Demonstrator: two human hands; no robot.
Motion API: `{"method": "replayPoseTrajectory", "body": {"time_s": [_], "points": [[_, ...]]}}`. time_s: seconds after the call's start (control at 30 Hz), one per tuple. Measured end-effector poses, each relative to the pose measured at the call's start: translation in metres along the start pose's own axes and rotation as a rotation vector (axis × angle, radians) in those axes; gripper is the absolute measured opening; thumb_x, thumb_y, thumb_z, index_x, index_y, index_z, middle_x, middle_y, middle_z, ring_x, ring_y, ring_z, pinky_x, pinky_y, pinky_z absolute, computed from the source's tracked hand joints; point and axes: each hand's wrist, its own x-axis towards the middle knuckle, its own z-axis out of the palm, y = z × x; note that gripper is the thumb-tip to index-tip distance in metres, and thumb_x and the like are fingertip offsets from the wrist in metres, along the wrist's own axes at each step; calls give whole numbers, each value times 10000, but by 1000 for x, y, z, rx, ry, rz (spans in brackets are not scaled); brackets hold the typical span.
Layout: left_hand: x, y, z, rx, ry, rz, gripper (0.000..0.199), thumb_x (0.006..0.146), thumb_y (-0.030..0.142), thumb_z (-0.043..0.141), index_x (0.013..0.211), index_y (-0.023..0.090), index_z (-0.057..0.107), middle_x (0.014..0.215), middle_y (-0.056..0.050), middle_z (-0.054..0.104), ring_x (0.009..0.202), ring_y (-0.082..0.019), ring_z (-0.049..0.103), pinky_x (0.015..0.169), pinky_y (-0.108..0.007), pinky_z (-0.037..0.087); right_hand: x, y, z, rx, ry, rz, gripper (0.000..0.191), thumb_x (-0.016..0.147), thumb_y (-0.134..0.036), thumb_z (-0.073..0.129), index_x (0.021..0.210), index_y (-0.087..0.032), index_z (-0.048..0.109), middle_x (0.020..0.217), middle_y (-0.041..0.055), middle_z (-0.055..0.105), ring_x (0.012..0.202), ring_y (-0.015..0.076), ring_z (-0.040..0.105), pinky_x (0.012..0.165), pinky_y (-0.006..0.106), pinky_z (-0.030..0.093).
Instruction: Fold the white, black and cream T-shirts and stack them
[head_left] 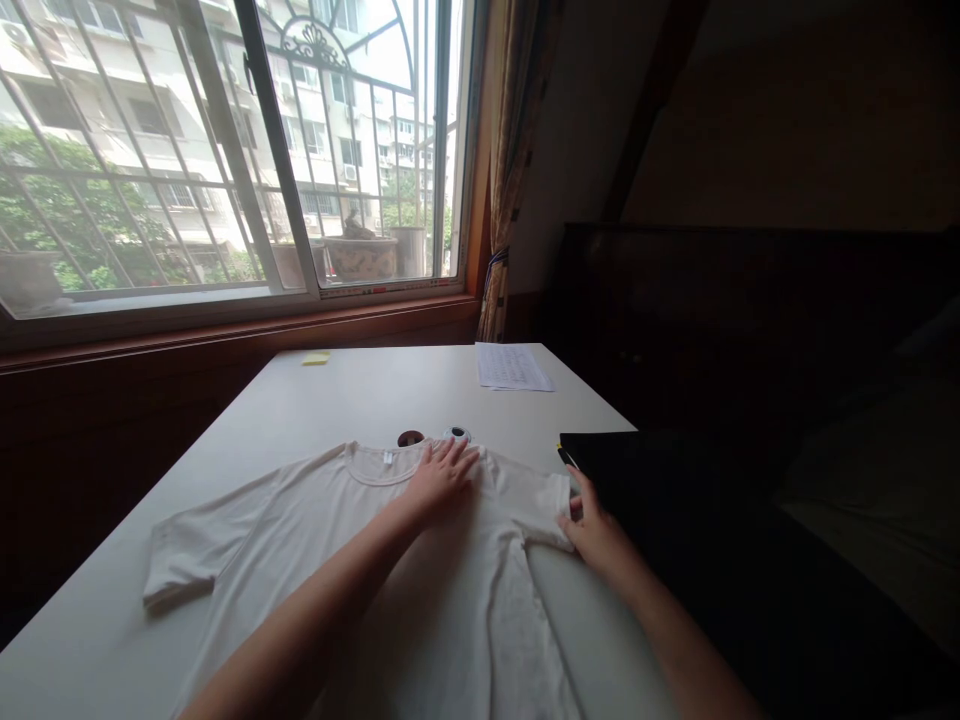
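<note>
A white T-shirt [352,580] lies spread on the white table, its neckline toward the far side and a small label inside the collar. My left hand [442,475] rests flat on the shirt just right of the neckline, fingers stretched out. At the end of the right sleeve [536,492], my right hand [596,525] grips the hem between thumb and fingers. The left sleeve [199,545] lies out to the side. Folds run down the shirt's right side below the armpit. The bottom of the shirt is out of frame.
Behind the collar lie a brown round object [410,438] and a white ring-shaped one [457,434]. Printed papers [514,367] and a yellow sticky note [316,358] lie on the table [375,390]. A black surface [660,510] with a pen [568,458] borders the right. A barred window stands beyond.
</note>
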Motion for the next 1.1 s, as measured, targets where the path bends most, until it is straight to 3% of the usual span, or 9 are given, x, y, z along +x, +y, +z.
{"method": "replayPoseTrajectory", "body": {"time_s": [0.13, 0.23, 0.33, 0.43, 0.57, 0.77, 0.87, 1.0, 1.1], "points": [[10, 25, 2, -8, 58, 198, 492, 1028, 330, 412, 1514, 256, 437, 1649, -91, 355, 1543, -301, 254, 1245, -601, 177, -5, -3, 1, -244, 159, -160, 636, 831, -242, 566, 1458, -275, 468, 1155, 92, 588, 1014, 267, 662, 873, 385, 538], [20, 40, 9, -38, 45, 276, 481, 1054, 418, 366, 1497, 260, 468, 1624, -82, 405, 1534, -289, 279, 1250, -571, 190, -14, -20, -2, -389, 247, -316, 400, 871, -191, 547, 1254, -268, 633, 1146, 117, 590, 996, 290, 627, 895, 430, 520], [33, 44, 20, -65, 6, 255, 523, 1062, 494, 333, 1524, 272, 435, 1636, -78, 384, 1528, -293, 297, 1239, -581, 207, -23, -39, -5, -392, 117, -472, 134, 897, -190, 572, 934, -256, 682, 996, 85, 634, 950, 279, 604, 881, 422, 508], [45, 41, 26, -77, -15, 235, 554, 1068, 522, 297, 1563, 285, 375, 1663, -65, 326, 1543, -290, 262, 1237, -591, 200, -26, -47, -6, -352, -33, -526, 114, 913, -212, 607, 805, -243, 628, 872, 40, 632, 881, 245, 601, 812, 374, 498], [58, 37, 28, -69, -39, 221, 587, 1060, 562, 286, 1578, 294, 351, 1674, -54, 293, 1552, -289, 236, 1241, -597, 187, -23, -40, -7, -432, -39, -488, 153, 928, -285, 627, 782, -239, 617, 872, 43, 634, 861, 243, 597, 764, 362, 482], [69, 37, 27, -74, -68, 212, 616, 1048, 602, 270, 1586, 307, 334, 1683, -56, 263, 1560, -298, 208, 1237, -632, 157, -25, -40, -19, -566, -23, -495, 159, 929, -240, 575, 791, -243, 655, 927, 64, 641, 902, 265, 600, 775, 401, 485], [73, 38, 28, -77, -61, 216, 597, 1047, 597, 293, 1580, 331, 336, 1685, -48, 262, 1561, -291, 204, 1236, -633, 150, -26, -50, -23, -460, -37, -565, 172, 950, -225, 549, 821, -230, 662, 990, 74, 639, 937, 256, 599, 833, 411, 500], [76, 34, 26, -97, -56, 239, 571, 1053, 560, 337, 1569, 316, 358, 1677, -59, 284, 1554, -284, 232, 1241, -608, 165, -27, -59, -19, -243, -160, -656, 134, 960, -181, 559, 1004, -232, 675, 1040, 61, 637, 1012, 236, 597, 929, 390, 502], [77, 23, 23, -134, -26, 267, 538, 1068, 478, 359, 1564, 269, 368, 1665, -80, 321, 1542, -263, 271, 1246, -546, 216, -27, -58, -14, -228, -242, -632, 74, 937, -173, 615, 935, -232, 659, 981, 42, 635, 976, 233, 599, 898, 382, 508]]}}
